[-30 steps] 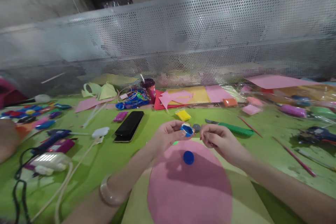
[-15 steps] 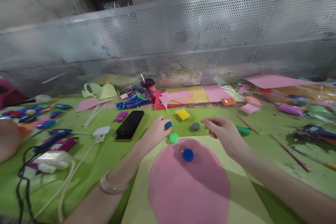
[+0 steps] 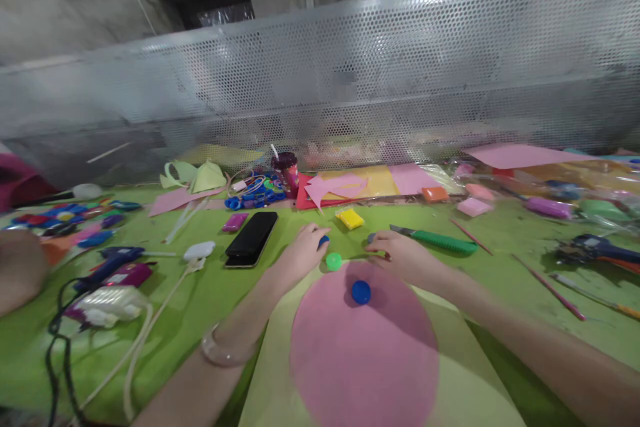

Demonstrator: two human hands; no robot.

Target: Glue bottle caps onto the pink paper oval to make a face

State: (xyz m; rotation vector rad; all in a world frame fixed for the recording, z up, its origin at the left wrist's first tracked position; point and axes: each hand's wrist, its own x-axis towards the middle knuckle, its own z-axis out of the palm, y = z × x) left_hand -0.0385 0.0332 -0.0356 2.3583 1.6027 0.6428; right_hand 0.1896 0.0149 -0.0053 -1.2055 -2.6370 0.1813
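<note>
My left hand (image 3: 305, 247) is closed on a small dark-blue bottle cap (image 3: 323, 241), a little above the green cloth. My right hand (image 3: 395, 250) has its fingers curled down at a grey bottle cap (image 3: 371, 238), which is mostly hidden behind the fingertips. Between the hands, a bright green cap (image 3: 333, 261) lies at the top edge of a pale yellow sheet (image 3: 275, 360). A blue cap (image 3: 361, 292) rests on the pink paper circle (image 3: 365, 360), which lies on that sheet. Just beyond my hands is a yellow packet (image 3: 350, 218).
To the left are a black phone (image 3: 251, 239), a white charger with cable (image 3: 199, 251) and a glue gun (image 3: 113, 265). A green utility knife (image 3: 440, 240) lies beyond my right hand, with pliers (image 3: 595, 250) farther right. Another person's arm (image 3: 20, 270) shows at the left edge.
My right hand has moved left and down onto the grey cap, uncovering more of the green knife. My left hand keeps the blue cap. The view has shifted slightly.
</note>
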